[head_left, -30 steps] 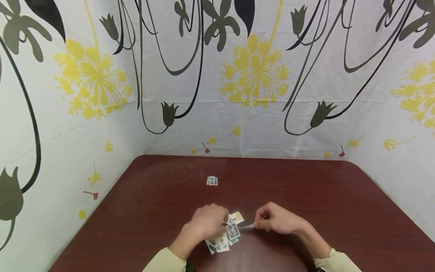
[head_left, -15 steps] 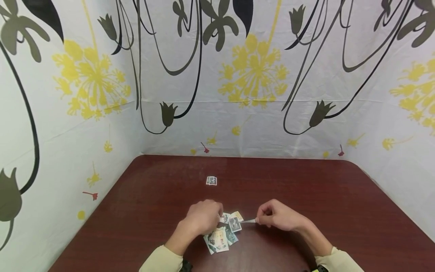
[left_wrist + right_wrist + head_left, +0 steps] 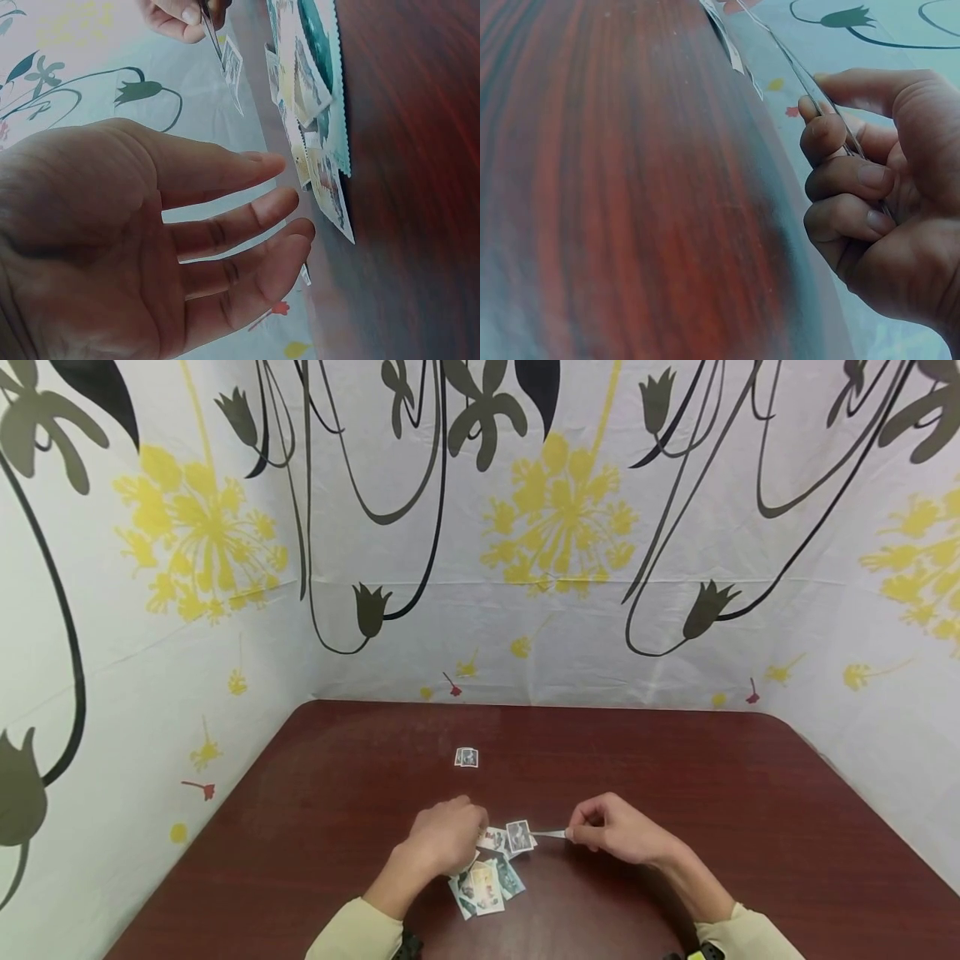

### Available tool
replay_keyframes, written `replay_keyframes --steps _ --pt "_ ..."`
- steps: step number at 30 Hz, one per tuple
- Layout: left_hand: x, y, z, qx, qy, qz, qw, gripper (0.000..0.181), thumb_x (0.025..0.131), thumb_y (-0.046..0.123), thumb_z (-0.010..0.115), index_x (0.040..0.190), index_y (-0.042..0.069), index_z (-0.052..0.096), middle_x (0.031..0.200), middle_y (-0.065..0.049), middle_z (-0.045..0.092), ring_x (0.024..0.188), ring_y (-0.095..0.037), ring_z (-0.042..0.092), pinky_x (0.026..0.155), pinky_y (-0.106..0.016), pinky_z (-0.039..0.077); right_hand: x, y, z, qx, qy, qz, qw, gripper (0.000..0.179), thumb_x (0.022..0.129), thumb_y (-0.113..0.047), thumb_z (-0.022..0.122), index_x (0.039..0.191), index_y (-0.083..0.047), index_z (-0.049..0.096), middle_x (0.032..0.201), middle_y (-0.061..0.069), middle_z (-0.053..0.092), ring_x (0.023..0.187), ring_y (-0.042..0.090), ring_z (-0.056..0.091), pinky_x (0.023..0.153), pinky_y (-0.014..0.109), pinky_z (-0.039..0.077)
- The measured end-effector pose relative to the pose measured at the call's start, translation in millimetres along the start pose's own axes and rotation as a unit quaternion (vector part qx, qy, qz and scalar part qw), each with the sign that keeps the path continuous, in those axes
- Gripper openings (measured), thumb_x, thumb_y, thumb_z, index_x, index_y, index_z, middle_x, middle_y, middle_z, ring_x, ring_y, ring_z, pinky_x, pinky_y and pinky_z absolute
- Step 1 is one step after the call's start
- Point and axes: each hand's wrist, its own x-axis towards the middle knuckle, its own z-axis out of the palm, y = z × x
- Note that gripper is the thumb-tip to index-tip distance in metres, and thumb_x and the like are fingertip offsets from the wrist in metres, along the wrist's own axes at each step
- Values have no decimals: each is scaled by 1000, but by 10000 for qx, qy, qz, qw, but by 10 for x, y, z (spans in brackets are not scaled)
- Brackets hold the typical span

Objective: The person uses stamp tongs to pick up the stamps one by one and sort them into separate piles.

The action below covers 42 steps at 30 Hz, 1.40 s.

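One grey-pictured stamp [image 3: 519, 837] hangs at the tips of the tweezers [image 3: 551, 834], and the left wrist view shows me that it is up off the table [image 3: 675, 777], apart from the loose pile [image 3: 487, 887]. From my end the right hand [image 3: 618, 831] looks well set: it pinches the tweezers between thumb and fingers, the remaining fingers curled in behind. I judge that a light, even squeeze serves best, since thin paper could crease under a hard pinch or slide out of a weak one; how much of the border is caught is too small for me to tell. The left hand [image 3: 442, 839] has its fingers loosely spread and slightly bent beside the pile, and I see nothing gripped in it. I would keep those fingers low, out of the tweezers' way. Two overlapping stamps [image 3: 469, 757] lie farther off; for any carry, I would hold the piece level and unhurried
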Motion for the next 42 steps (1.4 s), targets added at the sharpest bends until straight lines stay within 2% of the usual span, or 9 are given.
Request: replay_keyframes --steps 6,12,17,27,34,42 --pt "1 7 -1 7 -3 28 10000 15 87 4 72 89 19 74 86 3 59 74 -14 51 59 -36 47 8 0 -11 31 41 -13 10000 18 98 -12 69 84 0 72 65 -8 52 57 0 48 51 20 39" --pt "3 19 -8 -9 -40 53 10000 10 93 10 70 92 19 76 87 3 60 74 -14 51 58 -35 46 21 -4 -16 0 93 12 10000 19 98 -12 69 84 1 71 65 -8 51 56 0 47 51 21 38" --pt "-1 31 -17 -95 -74 39 9999 2 93 18 76 92 17 77 88 3 63 75 -13 53 58 -34 46 27 -7 -17 -3 135 78 9999 19 98 -12 69 85 2 71 65 -7 52 56 1 47 51 21 39" --pt "-5 37 -6 -69 -158 26 9998 6 93 22 77 97 17 77 90 3 65 77 -13 54 62 -35 49 29 -16 -12 -49 259 97 9996 20 98 -13 70 84 1 70 65 -6 52 57 1 48 52 21 40" --pt "-7 41 29 -52 -185 59 9998 5 94 21 76 91 18 76 87 3 62 75 -13 52 59 -33 46 22 -26 -14 -25 293 115 9995 20 98 -13 70 85 2 70 66 -6 52 57 1 47 52 21 39" --pt "-2 54 34 -47 -173 71 9998 9 90 26 78 87 18 74 86 4 63 74 -12 53 58 -33 45 4 -29 -22 2 344 149 9993 19 98 -13 70 86 1 71 66 -5 52 57 2 47 52 21 38"
